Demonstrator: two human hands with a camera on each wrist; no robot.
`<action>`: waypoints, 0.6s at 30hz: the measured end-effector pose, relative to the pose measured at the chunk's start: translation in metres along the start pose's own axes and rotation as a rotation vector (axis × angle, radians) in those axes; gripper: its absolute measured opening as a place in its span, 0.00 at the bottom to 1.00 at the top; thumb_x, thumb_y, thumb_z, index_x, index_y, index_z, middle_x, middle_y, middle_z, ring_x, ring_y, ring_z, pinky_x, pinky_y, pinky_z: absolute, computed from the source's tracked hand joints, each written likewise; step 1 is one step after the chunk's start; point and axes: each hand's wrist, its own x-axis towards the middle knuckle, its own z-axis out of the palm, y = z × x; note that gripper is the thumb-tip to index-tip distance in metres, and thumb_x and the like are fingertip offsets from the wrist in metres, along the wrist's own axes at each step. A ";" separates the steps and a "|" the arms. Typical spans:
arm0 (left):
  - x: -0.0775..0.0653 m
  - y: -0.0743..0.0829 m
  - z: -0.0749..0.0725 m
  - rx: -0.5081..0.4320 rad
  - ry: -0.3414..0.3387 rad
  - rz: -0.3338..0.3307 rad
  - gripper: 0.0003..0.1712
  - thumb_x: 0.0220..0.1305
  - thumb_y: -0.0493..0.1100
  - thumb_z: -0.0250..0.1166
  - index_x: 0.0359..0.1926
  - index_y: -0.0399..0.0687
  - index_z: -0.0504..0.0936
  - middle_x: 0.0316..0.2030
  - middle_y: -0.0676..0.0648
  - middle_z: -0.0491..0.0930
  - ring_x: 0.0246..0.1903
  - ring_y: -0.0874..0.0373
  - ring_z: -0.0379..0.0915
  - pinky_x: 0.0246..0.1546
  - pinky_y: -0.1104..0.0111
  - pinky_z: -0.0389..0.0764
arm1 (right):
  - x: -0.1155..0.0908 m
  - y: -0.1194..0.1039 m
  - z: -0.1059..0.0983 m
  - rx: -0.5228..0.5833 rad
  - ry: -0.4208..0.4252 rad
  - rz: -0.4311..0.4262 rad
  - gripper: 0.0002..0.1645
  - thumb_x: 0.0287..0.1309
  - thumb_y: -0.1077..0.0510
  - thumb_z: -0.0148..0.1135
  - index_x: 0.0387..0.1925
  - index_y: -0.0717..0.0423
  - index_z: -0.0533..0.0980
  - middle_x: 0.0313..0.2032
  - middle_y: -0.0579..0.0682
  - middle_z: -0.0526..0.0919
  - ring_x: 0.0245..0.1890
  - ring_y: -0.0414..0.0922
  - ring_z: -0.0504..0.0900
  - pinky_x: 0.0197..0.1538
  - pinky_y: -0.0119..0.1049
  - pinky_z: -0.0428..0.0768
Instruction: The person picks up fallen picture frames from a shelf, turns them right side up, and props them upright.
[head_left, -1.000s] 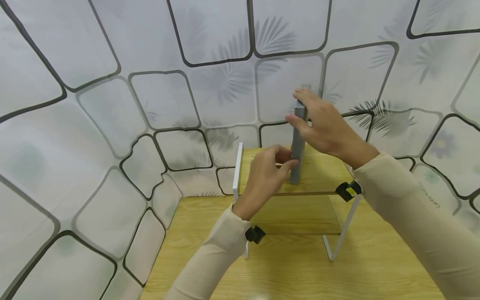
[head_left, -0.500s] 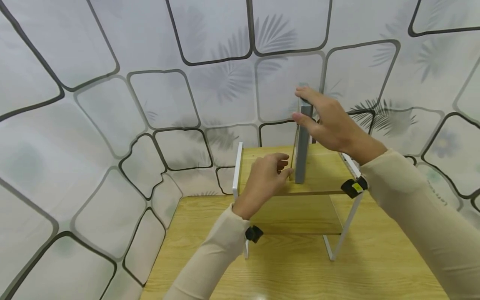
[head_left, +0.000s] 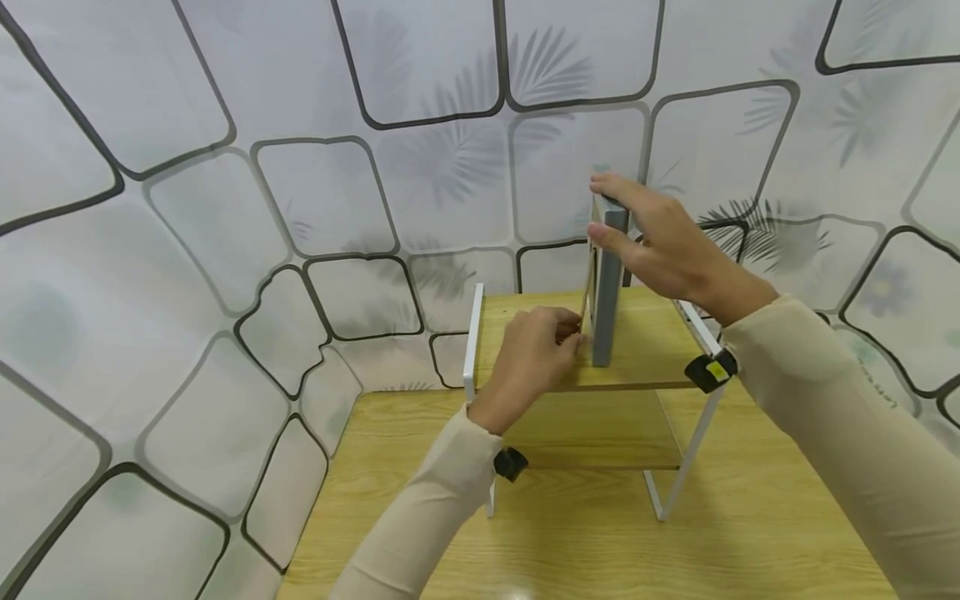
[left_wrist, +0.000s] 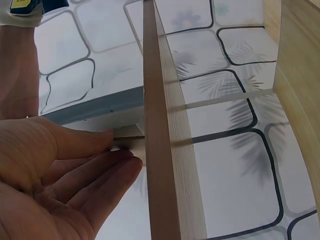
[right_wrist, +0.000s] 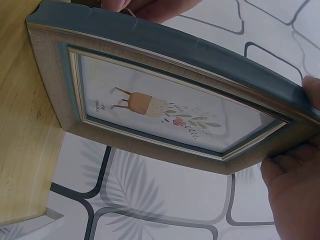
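A grey-blue picture frame (head_left: 609, 308) stands upright on the top board of a small shelf (head_left: 660, 342), edge toward me. The right wrist view shows its front, a drawing (right_wrist: 150, 105) of a vase-like shape with flowers inside a wooden border. My right hand (head_left: 663, 250) grips the frame's top, thumb on one face and fingers over the upper edge. A thin stand leg (head_left: 587, 287) slants out from the frame's back on the left. My left hand (head_left: 528, 358) pinches this leg low down between thumb and fingers; its edge (left_wrist: 129, 138) shows in the left wrist view.
The shelf has white metal side rails (head_left: 474, 337) and a lower board (head_left: 600, 429). It stands on a wood-grain surface (head_left: 570, 542). Patterned cloth walls (head_left: 450, 192) rise behind it and on the left.
The frame has shifted slightly right and turned, so its back and stand leg now show. My left hand has let go of the frame's edge and taken hold of the leg.
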 end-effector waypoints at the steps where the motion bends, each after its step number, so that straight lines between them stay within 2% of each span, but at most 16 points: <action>1: 0.000 -0.001 -0.001 0.010 0.003 0.006 0.12 0.68 0.38 0.69 0.50 0.38 0.87 0.42 0.46 0.89 0.40 0.61 0.87 0.40 0.76 0.83 | 0.001 0.000 0.000 0.000 0.000 -0.003 0.33 0.75 0.56 0.54 0.75 0.65 0.60 0.76 0.61 0.58 0.77 0.57 0.53 0.76 0.54 0.52; 6: -0.003 -0.006 -0.008 0.054 0.009 0.028 0.11 0.68 0.35 0.68 0.49 0.38 0.88 0.43 0.46 0.89 0.43 0.59 0.86 0.45 0.71 0.84 | 0.005 -0.001 0.003 -0.017 -0.002 -0.023 0.33 0.75 0.57 0.55 0.74 0.66 0.61 0.75 0.63 0.59 0.77 0.58 0.54 0.76 0.54 0.53; 13: -0.005 -0.012 -0.018 0.203 0.036 0.048 0.10 0.69 0.35 0.66 0.49 0.40 0.89 0.43 0.45 0.89 0.42 0.57 0.86 0.43 0.69 0.84 | 0.012 -0.005 0.007 -0.045 -0.029 -0.029 0.33 0.76 0.54 0.55 0.73 0.67 0.62 0.74 0.64 0.61 0.76 0.58 0.54 0.76 0.54 0.53; 18: -0.006 -0.017 -0.022 0.224 0.064 0.058 0.10 0.68 0.33 0.65 0.47 0.39 0.89 0.41 0.45 0.89 0.42 0.56 0.86 0.43 0.69 0.85 | 0.018 -0.009 0.011 -0.063 -0.043 -0.034 0.32 0.75 0.55 0.55 0.72 0.69 0.63 0.73 0.65 0.62 0.76 0.60 0.55 0.76 0.54 0.54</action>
